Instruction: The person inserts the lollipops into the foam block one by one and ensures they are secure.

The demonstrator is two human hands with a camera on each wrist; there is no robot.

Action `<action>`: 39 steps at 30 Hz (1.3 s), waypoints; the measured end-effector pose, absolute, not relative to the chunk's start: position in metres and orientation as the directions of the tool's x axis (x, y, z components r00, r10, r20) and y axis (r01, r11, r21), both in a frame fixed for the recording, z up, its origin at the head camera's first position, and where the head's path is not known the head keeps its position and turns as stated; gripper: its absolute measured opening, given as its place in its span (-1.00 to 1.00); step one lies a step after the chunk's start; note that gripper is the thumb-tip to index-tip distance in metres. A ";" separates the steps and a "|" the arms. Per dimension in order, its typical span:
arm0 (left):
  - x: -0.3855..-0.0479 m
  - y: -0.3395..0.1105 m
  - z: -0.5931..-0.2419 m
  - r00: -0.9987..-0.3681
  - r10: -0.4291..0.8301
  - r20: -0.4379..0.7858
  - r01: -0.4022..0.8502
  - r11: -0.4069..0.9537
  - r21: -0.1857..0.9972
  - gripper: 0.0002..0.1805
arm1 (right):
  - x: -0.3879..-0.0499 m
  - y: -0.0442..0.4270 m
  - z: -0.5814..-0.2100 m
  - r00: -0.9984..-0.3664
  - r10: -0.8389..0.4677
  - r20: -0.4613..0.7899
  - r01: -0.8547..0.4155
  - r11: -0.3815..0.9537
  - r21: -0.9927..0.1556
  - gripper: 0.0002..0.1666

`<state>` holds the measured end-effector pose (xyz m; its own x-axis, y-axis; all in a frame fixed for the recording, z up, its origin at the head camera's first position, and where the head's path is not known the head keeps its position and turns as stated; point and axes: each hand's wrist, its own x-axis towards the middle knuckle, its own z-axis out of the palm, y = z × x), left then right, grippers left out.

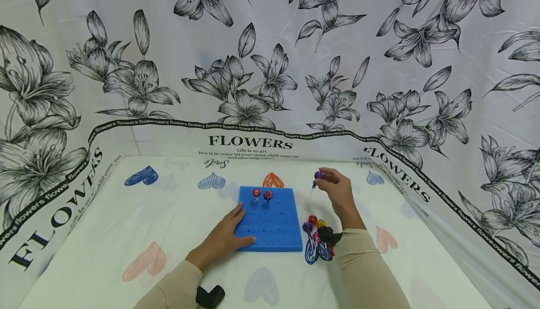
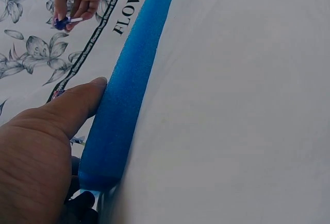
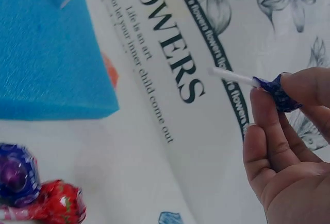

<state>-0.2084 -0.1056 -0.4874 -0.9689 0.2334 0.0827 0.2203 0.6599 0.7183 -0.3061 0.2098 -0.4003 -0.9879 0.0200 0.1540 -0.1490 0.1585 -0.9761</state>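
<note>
My right hand [image 1: 339, 195] pinches a purple-wrapped lollipop [image 1: 318, 175] by its head, above the cloth to the right of a blue foam block [image 1: 274, 224]. In the right wrist view the lollipop's white stick [image 3: 232, 75] points left, away from the fingers. Two red-wrapped lollipops [image 1: 256, 192] stand upright in the block's far left part, and small holes show in its top. My left hand [image 1: 225, 236] rests on the block's left edge, fingers and thumb spread; in the left wrist view the thumb [image 2: 77, 105] lies against the block [image 2: 126, 90].
A pile of wrapped lollipops [image 1: 312, 219] in red, purple and yellow lies just right of the block, beneath the right wrist. White cloth with printed hearts [image 1: 145, 262] covers the table, and a flower-printed curtain [image 1: 270, 65] hangs behind.
</note>
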 end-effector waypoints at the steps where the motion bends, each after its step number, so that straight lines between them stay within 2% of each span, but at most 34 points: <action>1: -0.208 -0.106 -0.487 -0.969 0.234 0.084 0.222 0.660 0.717 0.02 | -0.305 0.209 -0.398 -0.988 0.021 0.154 -0.150 0.145 -0.978 -0.58; 6: -0.207 -0.106 -0.487 -0.969 0.233 0.088 0.223 0.656 0.721 0.01 | -0.301 0.207 -0.385 -0.988 0.042 0.150 -0.146 0.082 -0.986 -0.61; 10: -0.207 -0.106 -0.486 -0.969 0.230 0.088 0.221 0.651 0.726 0.00 | -0.297 0.203 -0.379 -0.979 0.051 0.198 -0.197 0.022 -0.980 -0.57; 15: -0.207 -0.106 -0.487 -0.969 0.231 0.086 0.220 0.654 0.724 0.01 | -0.293 0.197 -0.373 -0.968 0.022 0.251 -0.249 0.073 -0.966 -0.50; 21: -0.207 -0.106 -0.488 -0.969 0.230 0.085 0.219 0.657 0.721 0.01 | -0.289 0.186 -0.365 -0.946 -0.002 0.325 -0.323 0.132 -0.937 -0.54; 28: -0.208 -0.107 -0.487 -0.969 0.232 0.083 0.220 0.665 0.714 0.02 | -0.289 0.169 -0.366 -0.919 -0.001 0.395 -0.393 0.096 -0.915 -0.57; 39: -0.207 -0.107 -0.486 -0.972 0.226 0.072 0.208 0.669 0.713 0.02 | -0.287 0.138 -0.395 -0.964 -0.011 0.267 -0.267 0.078 -0.960 -0.61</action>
<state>-0.2072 -0.1067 -0.4861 -0.9716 0.2255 0.0720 0.2082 0.6695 0.7130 -0.2871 0.1380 -0.3952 -0.9636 -0.0112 0.2672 -0.2672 0.0785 -0.9604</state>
